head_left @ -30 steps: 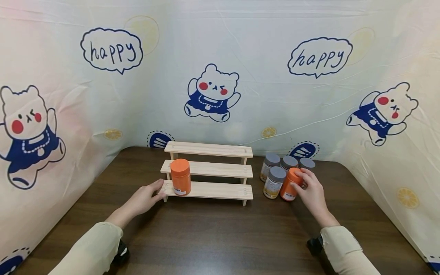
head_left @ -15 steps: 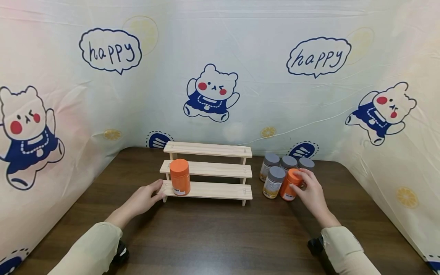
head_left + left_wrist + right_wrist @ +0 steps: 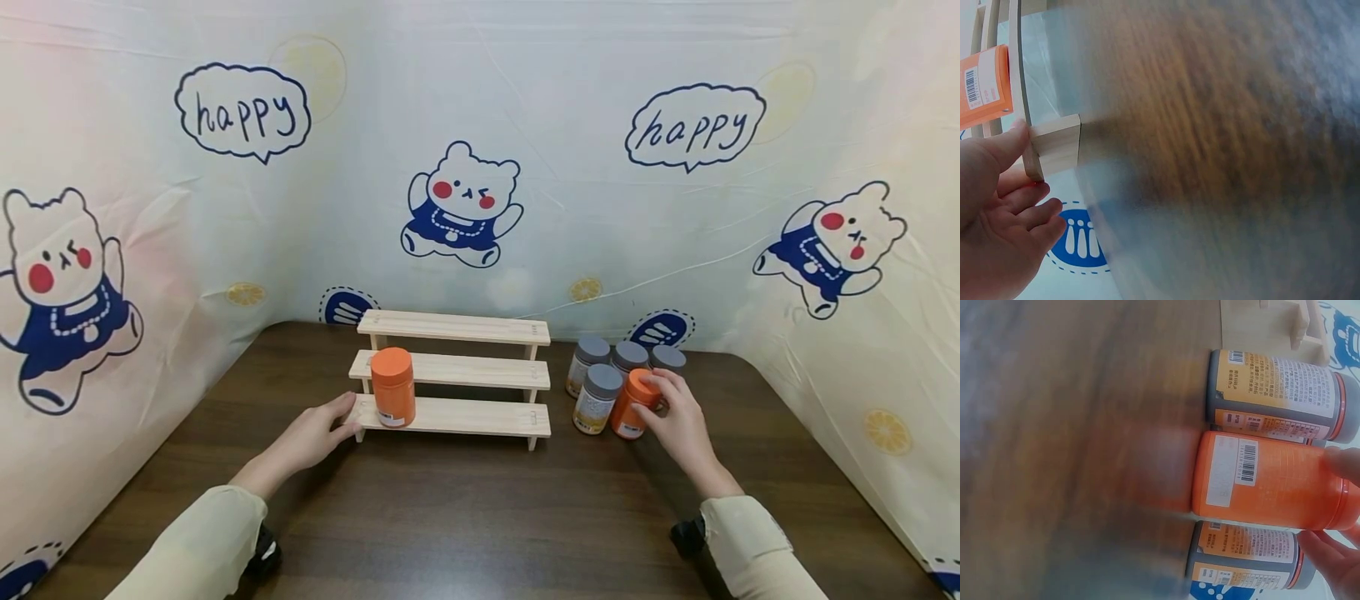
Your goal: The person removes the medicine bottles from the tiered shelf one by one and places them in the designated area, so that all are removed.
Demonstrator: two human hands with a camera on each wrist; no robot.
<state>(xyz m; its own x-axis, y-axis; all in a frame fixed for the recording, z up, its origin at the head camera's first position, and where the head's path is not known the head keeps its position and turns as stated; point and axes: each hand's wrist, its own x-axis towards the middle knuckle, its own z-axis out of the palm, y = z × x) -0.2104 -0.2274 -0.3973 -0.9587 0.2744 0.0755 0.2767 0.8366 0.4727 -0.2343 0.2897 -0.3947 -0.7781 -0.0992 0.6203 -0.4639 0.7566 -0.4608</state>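
A three-tier wooden display stand [image 3: 480, 416] stands mid-table, with an orange lidded bottle [image 3: 393, 392] upright at the left of its lowest step. My left hand [image 3: 303, 435] pinches the left end of that step; in the left wrist view, its thumb lies on the board [image 3: 1017, 69] and a finger is below the end. At right, my right hand [image 3: 681, 425] holds a second orange bottle [image 3: 628, 415] near its lid, thumb on the near side. That bottle is upright on the table. In the right wrist view its barcode label [image 3: 1233, 472] shows, while the fingers partly hide its top.
Several grey-lidded bottles [image 3: 596, 408] crowd around the held orange one, to its left and behind. The brown table [image 3: 465, 517] ends at a printed cloth backdrop [image 3: 570, 200] at the back and sides. Table surface shows in front of the stand.
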